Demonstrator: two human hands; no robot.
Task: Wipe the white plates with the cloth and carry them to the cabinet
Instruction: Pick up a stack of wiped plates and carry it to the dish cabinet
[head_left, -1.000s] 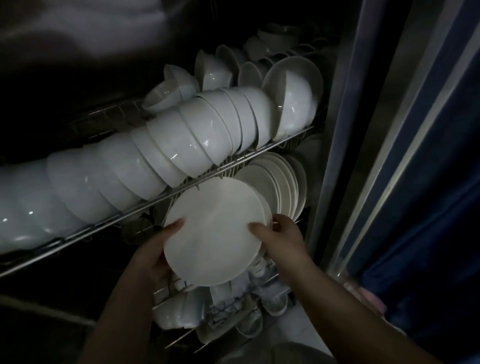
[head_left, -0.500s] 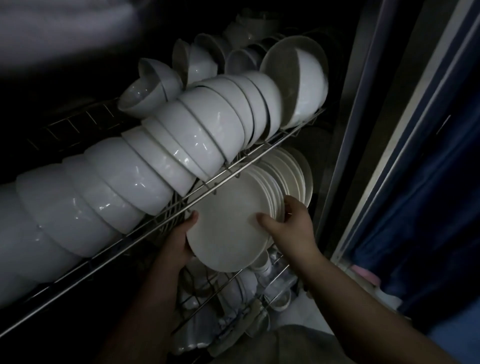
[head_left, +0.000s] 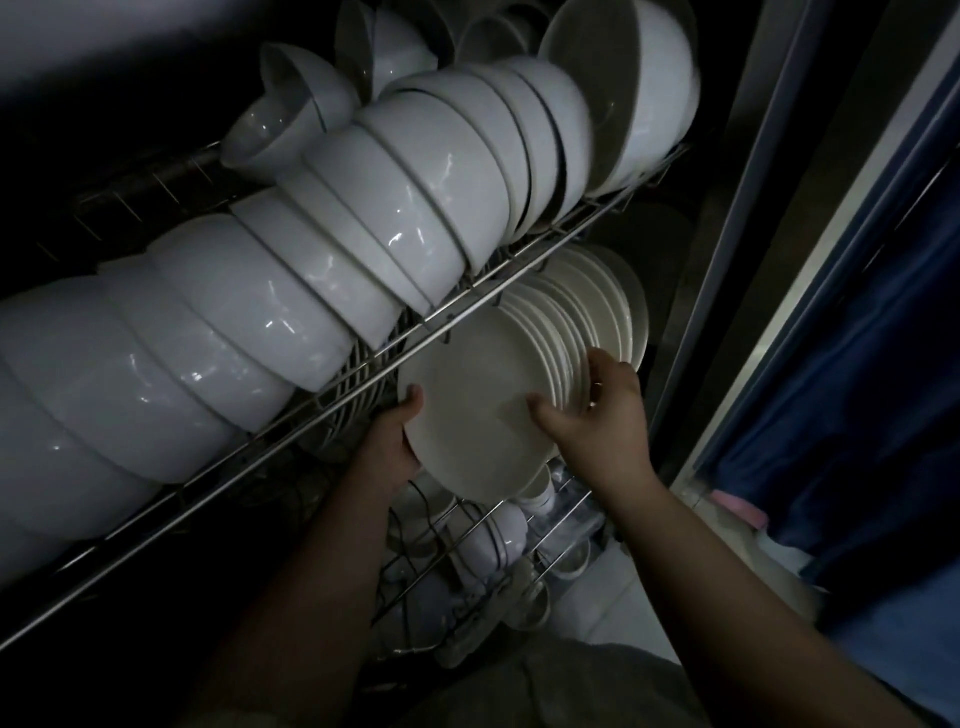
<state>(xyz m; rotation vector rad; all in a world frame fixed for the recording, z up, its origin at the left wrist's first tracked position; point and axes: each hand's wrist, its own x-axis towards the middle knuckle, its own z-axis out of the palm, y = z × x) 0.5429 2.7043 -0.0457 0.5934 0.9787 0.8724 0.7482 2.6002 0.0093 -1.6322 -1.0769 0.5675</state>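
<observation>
Since one second ago, the round white ceramic plate (head_left: 467, 410) has moved deeper, against the upright white plate row (head_left: 597, 301); left grip (head_left: 392, 444) and right grip (head_left: 608, 415) clamp its rims. Likely stowing step; next: seat, release

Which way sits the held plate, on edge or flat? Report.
On edge: the plate stands tilted, fronting the plate row, left hand and right hand gripping its sides.

Both bare forearms reach forward, left grip (head_left: 393, 441) and right grip (head_left: 610, 415) curled, thumbs angled toward each other.
</observation>
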